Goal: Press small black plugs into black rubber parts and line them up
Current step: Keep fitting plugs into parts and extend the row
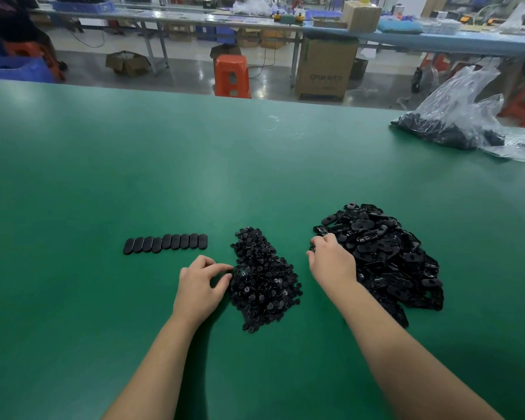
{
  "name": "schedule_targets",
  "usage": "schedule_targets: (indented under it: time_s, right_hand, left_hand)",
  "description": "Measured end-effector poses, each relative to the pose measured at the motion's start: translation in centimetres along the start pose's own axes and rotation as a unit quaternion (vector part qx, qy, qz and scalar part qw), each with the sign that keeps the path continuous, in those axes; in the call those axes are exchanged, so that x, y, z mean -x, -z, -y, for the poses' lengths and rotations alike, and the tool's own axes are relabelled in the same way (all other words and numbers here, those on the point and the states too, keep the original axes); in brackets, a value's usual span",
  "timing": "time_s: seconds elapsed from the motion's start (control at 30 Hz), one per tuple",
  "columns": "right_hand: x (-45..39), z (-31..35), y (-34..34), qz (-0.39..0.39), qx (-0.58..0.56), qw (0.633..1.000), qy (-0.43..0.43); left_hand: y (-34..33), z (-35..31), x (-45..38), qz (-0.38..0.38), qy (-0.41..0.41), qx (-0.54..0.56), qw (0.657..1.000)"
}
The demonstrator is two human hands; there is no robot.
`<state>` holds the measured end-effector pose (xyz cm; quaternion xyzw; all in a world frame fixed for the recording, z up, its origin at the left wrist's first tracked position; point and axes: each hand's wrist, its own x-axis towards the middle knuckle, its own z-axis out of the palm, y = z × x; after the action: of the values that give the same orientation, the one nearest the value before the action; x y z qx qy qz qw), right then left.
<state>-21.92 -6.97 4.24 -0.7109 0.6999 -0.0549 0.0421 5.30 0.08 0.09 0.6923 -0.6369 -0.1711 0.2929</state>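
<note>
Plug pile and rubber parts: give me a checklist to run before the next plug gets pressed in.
1. Left hand at the plug pile: ok, fingertips touch its edge.
2. Plug actually pinched: cannot tell, fingers hide it.
3. Right hand at the heap of rubber parts: ok.
4. One part gripped: cannot tell.
5. Finished row tidy: ok, pieces side by side.
6. Bare table beside the row: ok.

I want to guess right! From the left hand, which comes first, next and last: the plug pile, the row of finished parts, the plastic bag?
1. Plug pile, touching the left hand on its right.
2. Row of finished parts, just beyond, leftward.
3. Plastic bag, far right edge of the table.
</note>
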Motion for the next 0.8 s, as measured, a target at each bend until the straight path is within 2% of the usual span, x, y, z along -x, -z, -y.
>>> schedule_targets:
  time_s: [0.1,0.23,0.33,0.43,0.6,0.7,0.8]
  right_hand:
    - [-0.6,0.1,0.1,0.025,0.034,0.999,-0.001]
    - [-1.0,0.2,0.2,0.023,0.023,0.999,-0.004]
    - [-1.1,0.0,0.3,0.023,-0.037,0.999,-0.017]
    - [-1.0,-0.1,0.5,-0.008,-0.145,0.989,-0.023]
    - [0.8,0.3,0.6,-0.076,-0.33,0.94,-0.034]
    - [2.8,0.6,-0.3,-0.048,-0.478,0.875,-0.061]
    - [4.8,0.7,-1.5,-0.03,-0.557,0.826,-0.085]
  left_hand:
    - [0.1,-0.1,0.0,-0.002,0.005,0.012,1.0]
    - [0.2,-0.2,0.0,-0.009,0.002,0.027,1.0]
    - [0.5,-0.4,0.0,-0.01,0.01,0.064,0.998]
    - [0.7,-0.6,0.0,-0.015,0.015,0.09,0.996]
    - [0.7,-0.7,0.1,-0.018,0.02,0.088,0.996]
    - [0.7,-0.7,0.1,-0.022,0.03,0.094,0.995]
    - [0.8,-0.5,0.1,-0.034,0.026,0.1,0.994]
